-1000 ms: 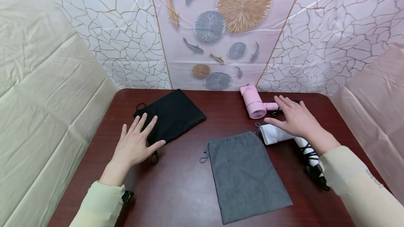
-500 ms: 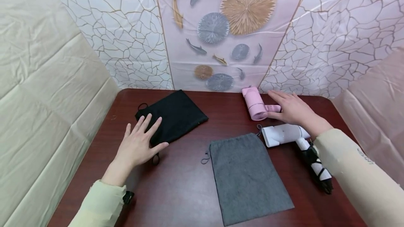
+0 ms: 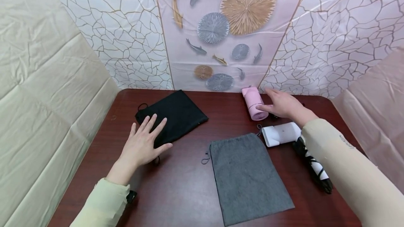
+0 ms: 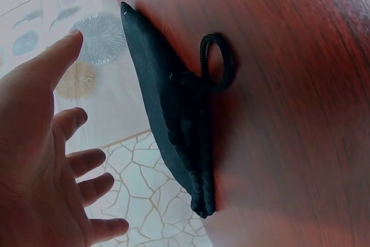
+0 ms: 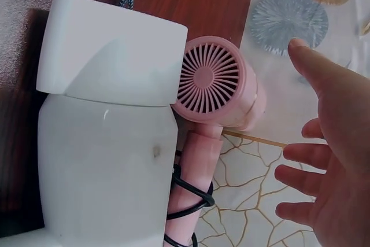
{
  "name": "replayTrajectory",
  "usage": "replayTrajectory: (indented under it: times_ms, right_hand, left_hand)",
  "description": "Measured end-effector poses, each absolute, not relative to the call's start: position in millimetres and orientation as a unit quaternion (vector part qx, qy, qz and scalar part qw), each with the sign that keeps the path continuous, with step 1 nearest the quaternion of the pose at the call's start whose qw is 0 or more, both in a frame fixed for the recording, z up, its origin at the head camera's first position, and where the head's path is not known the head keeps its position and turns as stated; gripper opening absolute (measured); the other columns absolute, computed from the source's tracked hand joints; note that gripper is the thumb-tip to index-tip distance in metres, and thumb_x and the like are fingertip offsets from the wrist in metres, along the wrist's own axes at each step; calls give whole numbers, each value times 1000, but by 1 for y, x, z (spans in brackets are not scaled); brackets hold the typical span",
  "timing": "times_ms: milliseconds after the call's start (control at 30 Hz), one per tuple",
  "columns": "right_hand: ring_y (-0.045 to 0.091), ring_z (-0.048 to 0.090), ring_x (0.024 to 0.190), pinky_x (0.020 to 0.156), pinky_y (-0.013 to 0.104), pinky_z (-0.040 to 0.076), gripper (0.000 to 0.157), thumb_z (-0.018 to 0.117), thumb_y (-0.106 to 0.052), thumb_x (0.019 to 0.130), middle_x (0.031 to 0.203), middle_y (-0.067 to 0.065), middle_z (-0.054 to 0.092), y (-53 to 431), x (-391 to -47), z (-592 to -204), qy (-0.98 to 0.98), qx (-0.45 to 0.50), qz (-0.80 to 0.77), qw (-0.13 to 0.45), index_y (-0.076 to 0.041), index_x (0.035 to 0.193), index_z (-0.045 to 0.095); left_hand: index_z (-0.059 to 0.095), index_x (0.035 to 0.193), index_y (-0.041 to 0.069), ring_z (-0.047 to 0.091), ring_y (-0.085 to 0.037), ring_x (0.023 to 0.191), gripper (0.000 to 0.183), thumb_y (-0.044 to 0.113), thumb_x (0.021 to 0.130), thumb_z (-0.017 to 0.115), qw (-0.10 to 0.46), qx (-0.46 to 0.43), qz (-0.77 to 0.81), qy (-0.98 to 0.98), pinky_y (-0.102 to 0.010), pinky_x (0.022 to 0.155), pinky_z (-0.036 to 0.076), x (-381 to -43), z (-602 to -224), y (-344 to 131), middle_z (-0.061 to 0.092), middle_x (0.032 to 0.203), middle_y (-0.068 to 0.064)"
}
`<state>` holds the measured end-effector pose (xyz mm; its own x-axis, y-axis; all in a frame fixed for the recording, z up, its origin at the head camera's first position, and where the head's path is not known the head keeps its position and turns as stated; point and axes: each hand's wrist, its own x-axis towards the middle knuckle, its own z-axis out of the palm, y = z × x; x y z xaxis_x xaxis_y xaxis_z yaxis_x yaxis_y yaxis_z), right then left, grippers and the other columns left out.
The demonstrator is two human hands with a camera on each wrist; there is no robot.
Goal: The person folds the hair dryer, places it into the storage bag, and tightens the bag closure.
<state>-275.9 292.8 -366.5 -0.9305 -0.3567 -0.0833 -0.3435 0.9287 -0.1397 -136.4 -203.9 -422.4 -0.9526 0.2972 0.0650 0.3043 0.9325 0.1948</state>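
A pink hair dryer [image 3: 253, 102] lies near the far edge of the table [image 3: 183, 192], slotted grille [image 5: 203, 77] toward the near side, black cord [image 5: 209, 201] wound round its handle [image 5: 199, 157]; well left, a black drawstring pouch [image 3: 180, 115] (cord loops [image 4: 230, 65] poking out) lies flat.

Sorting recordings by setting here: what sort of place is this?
Probably a staged tabletop recording booth: a dark reddish-brown table with a patterned backdrop behind it and creased, pale sheeting on both sides.

Dark red table [image 3: 183, 192]; fish-patterned backdrop [image 3: 217, 62] behind; cream cloth [image 3: 53, 108] left.
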Motion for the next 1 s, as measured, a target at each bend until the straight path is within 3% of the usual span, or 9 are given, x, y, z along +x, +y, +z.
replayTrajectory:
  times_ms: [633,1000]
  right_hand:
    - [56,47,142,117,67,38,79,79,-38,97,151,38,50,320,-298,-385,964,-250,-56,76,8,153,50]
    - [56,59,128,107,66,47,71,86,-30,92,139,38,61,338,-297,-395,959,-272,-40,68,12,142,59]
  left_hand:
    - [39,168,24,24,-40,161,87,64,96,69,26,-188,-73,-979,-74,124,19,-140,-419,-184,28,174,-16]
    - [38,168,24,26,-39,161,88,63,96,70,20,-201,-65,-977,-72,126,18,-140,-420,-179,26,175,-15]
